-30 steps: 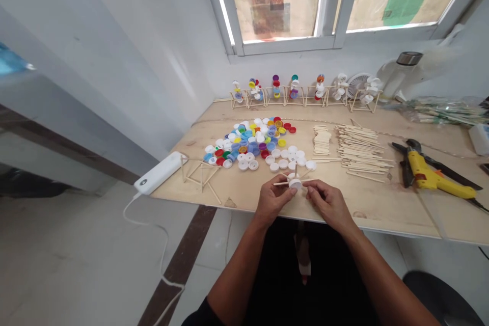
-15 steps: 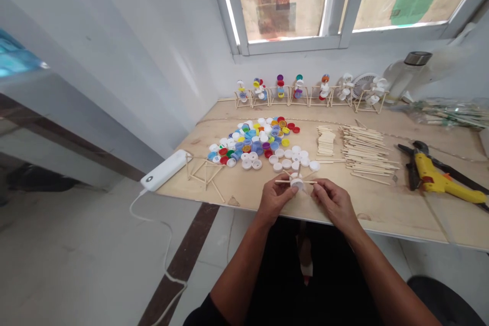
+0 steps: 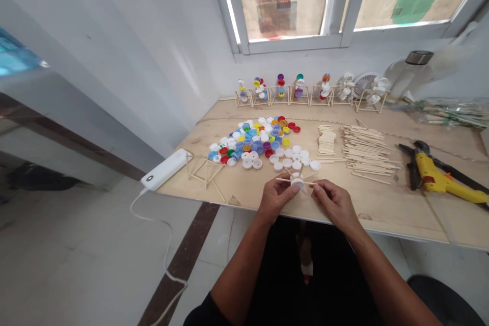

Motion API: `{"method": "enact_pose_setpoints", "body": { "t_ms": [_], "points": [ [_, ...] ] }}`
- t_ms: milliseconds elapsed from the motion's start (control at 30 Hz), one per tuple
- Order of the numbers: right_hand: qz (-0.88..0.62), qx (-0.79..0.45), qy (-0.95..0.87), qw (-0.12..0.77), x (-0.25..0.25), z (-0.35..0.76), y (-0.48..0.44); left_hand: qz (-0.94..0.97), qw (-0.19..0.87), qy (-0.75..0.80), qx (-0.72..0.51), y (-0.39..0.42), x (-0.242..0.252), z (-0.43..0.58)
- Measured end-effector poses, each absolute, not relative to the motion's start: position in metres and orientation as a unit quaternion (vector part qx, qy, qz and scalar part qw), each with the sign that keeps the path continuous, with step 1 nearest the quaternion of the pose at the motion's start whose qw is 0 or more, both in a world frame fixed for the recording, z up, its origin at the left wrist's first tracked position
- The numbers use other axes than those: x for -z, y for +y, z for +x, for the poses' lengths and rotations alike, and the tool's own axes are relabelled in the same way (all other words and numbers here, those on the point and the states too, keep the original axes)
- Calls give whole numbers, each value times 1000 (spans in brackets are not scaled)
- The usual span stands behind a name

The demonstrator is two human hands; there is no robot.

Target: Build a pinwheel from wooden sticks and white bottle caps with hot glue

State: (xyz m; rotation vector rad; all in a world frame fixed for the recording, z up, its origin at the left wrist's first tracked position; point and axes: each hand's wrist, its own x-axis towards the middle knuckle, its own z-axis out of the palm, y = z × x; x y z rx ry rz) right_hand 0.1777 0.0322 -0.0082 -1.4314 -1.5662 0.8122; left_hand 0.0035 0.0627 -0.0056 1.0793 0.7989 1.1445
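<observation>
Between my two hands, above the table's front part, is a white bottle cap wheel (image 3: 297, 182) with thin wooden sticks standing out from it like spokes. My left hand (image 3: 275, 196) is closed on its left side, thumb on the cap's rim and fingers by the left stick. The thumb and fingers of my right hand (image 3: 333, 202) pinch the end of the stick that points right. Just beyond the wheel lies a group of loose white bottle caps (image 3: 287, 164). The underside of the wheel is partly hidden by my fingers.
A pile of coloured bottle caps (image 3: 252, 137) lies centre-left, with wooden sticks (image 3: 367, 150) and shorter sticks (image 3: 326, 138) to the right. A yellow glue gun (image 3: 433, 173) rests at right. Stick frames with cap wheels (image 3: 280, 92) line the wall. A white power bank (image 3: 164, 170) sits at the left edge.
The spokes of the wheel have turned slightly between my fingers, the upright one now giving way to two slanted ones. Both hands stay in nearly the same place.
</observation>
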Motion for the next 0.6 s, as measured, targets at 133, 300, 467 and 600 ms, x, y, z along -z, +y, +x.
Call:
{"method": "enact_pose_setpoints", "body": {
  "t_ms": [133, 300, 467, 600],
  "points": [
    [-575, -329, -619, 421, 8, 176, 32, 456, 641, 353, -506, 63, 5, 4],
    [-570, -338, -612, 433, 4, 172, 31, 434, 643, 366, -515, 64, 9, 3],
    [-577, -318, -591, 466, -2, 181, 29, 426, 636, 360, -533, 64, 11, 2],
    [-601, -250, -569, 502, -13, 212, 20, 445, 624, 369, -527, 64, 10, 2]
  ]
}}
